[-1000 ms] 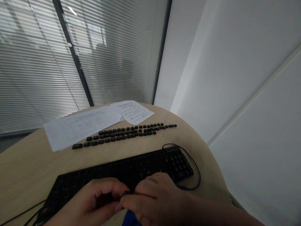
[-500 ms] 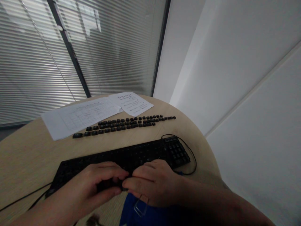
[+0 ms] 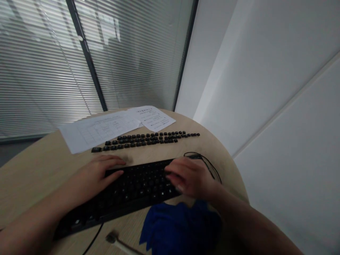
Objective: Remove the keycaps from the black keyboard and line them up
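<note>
A black keyboard [image 3: 143, 186] lies slanted across the round wooden table. My left hand [image 3: 105, 171] rests at its upper left edge, fingers apart, with the thumb over the keys. Over the right part of the keyboard is my right hand [image 3: 190, 177], its fingers curled and blurred; whether it holds anything is hidden. Beyond the keyboard, loose black keycaps [image 3: 138, 140] lie in several rows. The keyboard's left end is partly hidden under my left forearm.
White printed sheets [image 3: 99, 127] lie at the back of the table. A blue cloth [image 3: 177, 226] is bunched at the near edge, beside a brush [image 3: 117, 241]. A black cable [image 3: 212, 166] loops at the right. Blinds and a white wall stand behind.
My hands have moved apart, the left one up and left, the right one up and right. More keys show between them. The blue cloth and brush are now more visible.
</note>
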Action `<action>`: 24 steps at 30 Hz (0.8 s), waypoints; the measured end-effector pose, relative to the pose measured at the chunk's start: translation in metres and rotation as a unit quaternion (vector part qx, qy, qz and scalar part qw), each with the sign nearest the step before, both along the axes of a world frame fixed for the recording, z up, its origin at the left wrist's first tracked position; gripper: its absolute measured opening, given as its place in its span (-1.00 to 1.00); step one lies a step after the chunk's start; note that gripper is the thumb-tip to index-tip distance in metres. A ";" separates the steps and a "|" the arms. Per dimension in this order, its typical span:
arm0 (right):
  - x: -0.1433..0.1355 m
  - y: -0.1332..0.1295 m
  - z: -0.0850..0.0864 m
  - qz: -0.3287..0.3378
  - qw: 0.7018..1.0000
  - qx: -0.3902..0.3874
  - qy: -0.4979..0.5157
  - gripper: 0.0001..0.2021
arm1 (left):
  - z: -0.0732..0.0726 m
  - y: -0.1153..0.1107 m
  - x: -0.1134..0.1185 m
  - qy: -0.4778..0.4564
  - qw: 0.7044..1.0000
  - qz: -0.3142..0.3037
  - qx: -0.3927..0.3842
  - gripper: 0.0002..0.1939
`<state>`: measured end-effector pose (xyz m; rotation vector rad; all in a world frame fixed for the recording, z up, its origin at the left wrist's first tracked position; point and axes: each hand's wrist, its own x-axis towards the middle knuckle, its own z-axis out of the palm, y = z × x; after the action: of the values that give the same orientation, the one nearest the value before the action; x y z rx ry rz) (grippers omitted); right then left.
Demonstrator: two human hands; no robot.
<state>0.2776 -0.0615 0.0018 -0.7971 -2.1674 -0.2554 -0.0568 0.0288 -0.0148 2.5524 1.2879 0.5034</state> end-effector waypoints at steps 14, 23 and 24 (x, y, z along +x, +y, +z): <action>0.158 0.176 0.019 -0.355 0.880 -0.193 0.249 -0.64 | -0.024 0.013 -0.009 -0.001 1.000 0.013 -0.027 -0.58; 0.149 0.188 -0.005 -0.237 0.918 -0.315 0.041 -0.75 | -0.017 0.014 -0.005 0.035 0.998 0.033 -0.046 -0.47; 0.146 0.189 -0.007 -0.224 0.917 -0.330 0.017 -0.77 | -0.017 0.014 -0.006 0.035 0.998 0.031 -0.045 -0.46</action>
<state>0.4237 0.1271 -0.0056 -1.6666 -2.0132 0.2884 -0.0625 0.0424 -0.0320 2.4829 1.3862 0.3614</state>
